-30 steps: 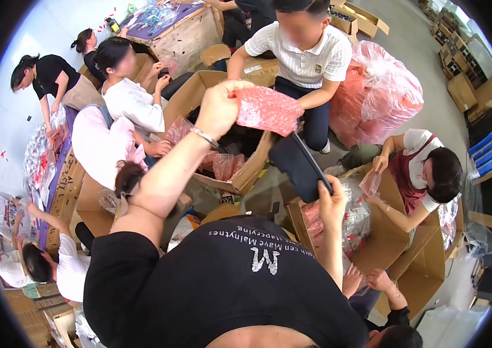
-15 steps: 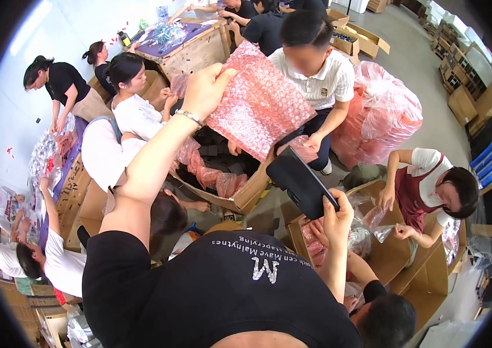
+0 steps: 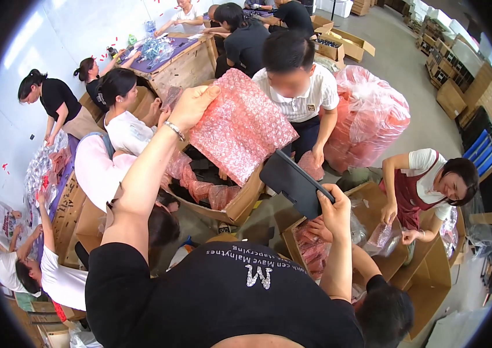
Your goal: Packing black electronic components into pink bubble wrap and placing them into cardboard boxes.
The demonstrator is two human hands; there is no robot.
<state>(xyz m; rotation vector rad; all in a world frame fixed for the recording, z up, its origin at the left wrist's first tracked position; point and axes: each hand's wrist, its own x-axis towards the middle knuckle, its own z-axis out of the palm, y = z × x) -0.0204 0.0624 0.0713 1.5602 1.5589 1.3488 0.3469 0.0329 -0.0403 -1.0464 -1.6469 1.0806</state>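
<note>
Pinched at its upper left corner, a pink bubble-wrap bag (image 3: 243,127) hangs from my left hand (image 3: 195,106), which is raised ahead of me. My right hand (image 3: 335,210) grips the lower right end of a flat black plastic part (image 3: 292,184) with a stepped outline. The far end of that part meets the bag's lower right edge; whether it is inside the bag I cannot tell. Under the bag stands a cardboard box (image 3: 244,210) with black parts and strips of pink bubble wrap (image 3: 222,197) in it.
A co-worker in a white shirt (image 3: 324,104) faces me across the box, beside a large sack of pink wrap (image 3: 367,116). Another in a red apron (image 3: 411,194) sits at right by open cartons (image 3: 425,290). More people work at left around purple-topped tables (image 3: 162,61).
The whole view has shifted, so the bag, the black part and both hands appear a little further left. The black part is now seen more edge-on, its end against the bag's edge.
</note>
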